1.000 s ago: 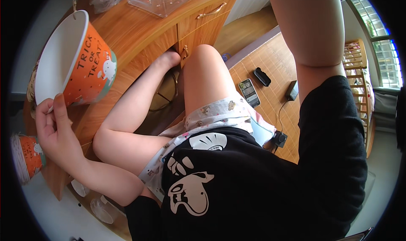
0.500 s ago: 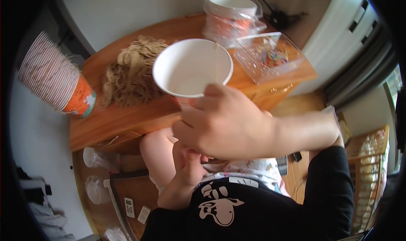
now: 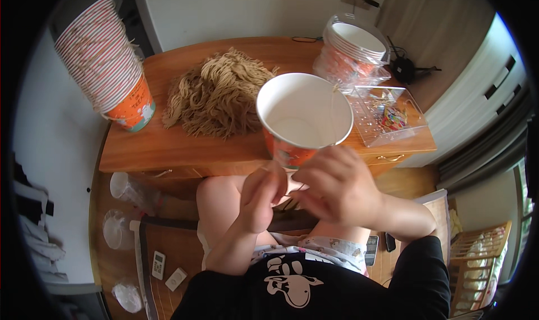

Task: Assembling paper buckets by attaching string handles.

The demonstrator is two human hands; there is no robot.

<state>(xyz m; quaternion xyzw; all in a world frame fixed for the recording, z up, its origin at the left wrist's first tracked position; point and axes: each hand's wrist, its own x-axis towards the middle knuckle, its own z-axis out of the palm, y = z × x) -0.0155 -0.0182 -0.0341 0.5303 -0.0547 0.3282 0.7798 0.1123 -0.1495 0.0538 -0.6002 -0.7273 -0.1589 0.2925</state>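
Note:
A white-lined paper bucket with an orange printed outside stands at the front edge of the wooden table, just beyond my hands. A thin pale cord hangs over its right rim and runs down toward my right hand. My left hand is closed in a pinch above my lap, below the bucket. Close beside it, my right hand has its fingers curled in and is blurred by motion. A fine dark line shows between the two hands; what either one pinches is too small to name.
A heap of tan cords lies left of the bucket, and a tall leaning stack of orange paper buckets stands farther left. At the right are plastic-wrapped buckets and a clear tray of small coloured pieces. A remote control lies lower left.
My right hand has come down and to the right from in front of the bucket, beside my left hand. The view has shifted, so the table items sit farther right and lower.

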